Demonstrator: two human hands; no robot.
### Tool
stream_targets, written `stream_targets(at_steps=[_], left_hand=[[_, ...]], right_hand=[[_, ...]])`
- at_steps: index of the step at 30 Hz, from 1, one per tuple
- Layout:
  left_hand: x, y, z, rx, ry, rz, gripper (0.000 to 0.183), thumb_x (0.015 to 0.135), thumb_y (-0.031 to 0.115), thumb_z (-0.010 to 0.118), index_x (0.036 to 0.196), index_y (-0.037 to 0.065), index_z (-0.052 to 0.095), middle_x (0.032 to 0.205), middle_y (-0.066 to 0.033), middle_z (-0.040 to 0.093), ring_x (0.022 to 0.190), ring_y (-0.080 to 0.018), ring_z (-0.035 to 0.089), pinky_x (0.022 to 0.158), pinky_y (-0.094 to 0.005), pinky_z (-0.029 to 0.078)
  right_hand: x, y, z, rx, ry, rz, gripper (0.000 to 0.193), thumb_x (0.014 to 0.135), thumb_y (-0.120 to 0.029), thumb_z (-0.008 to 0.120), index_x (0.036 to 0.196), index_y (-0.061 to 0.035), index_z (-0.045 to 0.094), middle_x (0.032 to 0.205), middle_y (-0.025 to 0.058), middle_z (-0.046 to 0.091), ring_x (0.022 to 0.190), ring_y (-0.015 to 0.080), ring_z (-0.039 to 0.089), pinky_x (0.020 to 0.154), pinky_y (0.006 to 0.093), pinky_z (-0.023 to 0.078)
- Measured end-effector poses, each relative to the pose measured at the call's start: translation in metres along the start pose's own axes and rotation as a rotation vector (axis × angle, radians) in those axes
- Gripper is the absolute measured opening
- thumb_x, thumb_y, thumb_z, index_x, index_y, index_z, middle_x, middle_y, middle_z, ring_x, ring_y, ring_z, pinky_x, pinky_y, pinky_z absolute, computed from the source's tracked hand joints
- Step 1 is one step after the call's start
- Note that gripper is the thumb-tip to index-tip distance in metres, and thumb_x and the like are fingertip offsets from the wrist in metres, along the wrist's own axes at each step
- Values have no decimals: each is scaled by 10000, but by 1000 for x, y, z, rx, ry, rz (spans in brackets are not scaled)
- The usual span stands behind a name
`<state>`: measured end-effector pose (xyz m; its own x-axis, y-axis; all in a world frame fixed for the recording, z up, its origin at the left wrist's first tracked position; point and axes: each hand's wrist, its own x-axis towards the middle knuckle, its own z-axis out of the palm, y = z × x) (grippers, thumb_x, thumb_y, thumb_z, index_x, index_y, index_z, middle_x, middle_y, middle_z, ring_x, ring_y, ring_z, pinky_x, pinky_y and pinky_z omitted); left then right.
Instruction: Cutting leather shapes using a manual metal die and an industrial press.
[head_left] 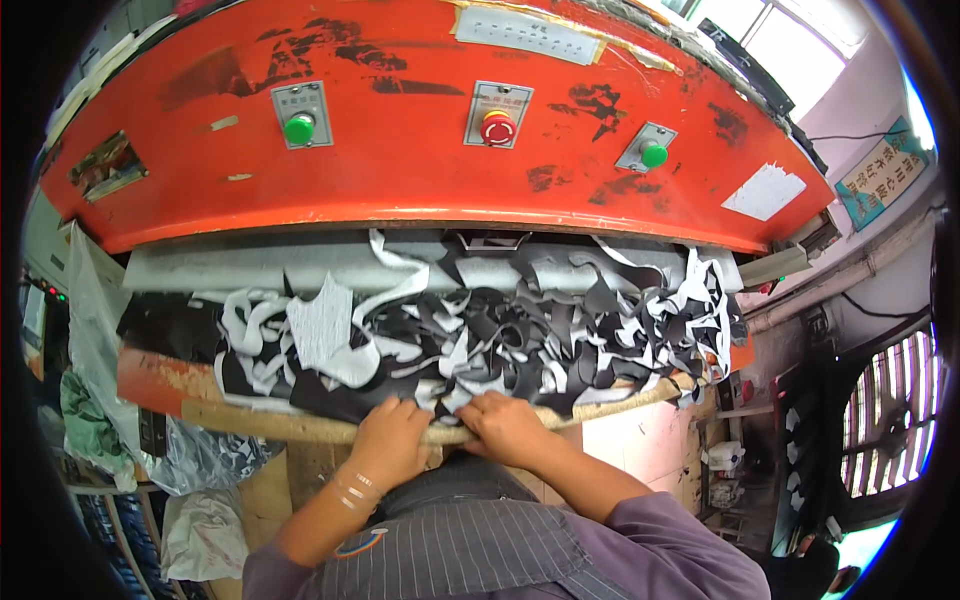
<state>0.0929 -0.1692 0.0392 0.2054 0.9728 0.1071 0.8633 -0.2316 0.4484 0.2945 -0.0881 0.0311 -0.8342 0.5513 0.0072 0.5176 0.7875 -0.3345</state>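
Note:
A tangled heap of black and white cut scraps (pixel 520 335) covers the bed of a large red machine in front of me. At its near edge, my left hand (pixel 392 440) is closed, fingers curled over the border of a black sheet (pixel 345 398); what lies under them is hidden. Just to its right, my right hand (pixel 503 425) is closed with its fingertips on a small light grey scrap (pixel 478 385). A broad white piece (pixel 322 325) lies on the heap to the left. Both wrists rest near the tan padded front edge (pixel 300 425) of the bed.
Above the heap stands the red machine front (pixel 400 180), with two green buttons (pixel 299 128) and a red stop button (pixel 497 127). A grey plate (pixel 200 268) runs beneath it. Plastic bags (pixel 215 455) hang at left; a large dark fan (pixel 890 420) stands at right.

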Motion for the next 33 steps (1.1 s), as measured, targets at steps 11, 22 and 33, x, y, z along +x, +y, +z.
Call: stream_targets(at_steps=[11, 22, 33], left_hand=[[263, -147, 9, -229, 336, 16, 329, 909, 87, 495, 1218, 66, 607, 1286, -189, 566, 1208, -359, 518, 1017, -420, 417], [287, -181, 43, 122, 254, 16, 392, 900, 114, 512, 1286, 120, 581, 1421, -160, 464, 1362, -344, 368, 1135, -447, 270], [326, -91, 40, 127, -63, -49, 561, 707, 360, 792, 1132, 35, 624, 1194, -136, 571, 1181, -295, 500, 977, -406, 413]], right_hand=[[198, 179, -73, -407, 98, 76, 946, 578, -426, 834, 1419, -282, 427, 1432, 214, 366, 1279, 395, 400, 1012, 514, 368], [90, 232, -36, 775, 1231, 403, 887, 623, -207, 843, 1314, -99, 298, 1358, 146, 404, 1193, 252, 463, 1001, 368, 399], [52, 237, -80, 382, 420, 400, 934, 545, -354, 876, 1297, -21, 433, 1456, 235, 368, 1291, 332, 434, 1080, 411, 347]])
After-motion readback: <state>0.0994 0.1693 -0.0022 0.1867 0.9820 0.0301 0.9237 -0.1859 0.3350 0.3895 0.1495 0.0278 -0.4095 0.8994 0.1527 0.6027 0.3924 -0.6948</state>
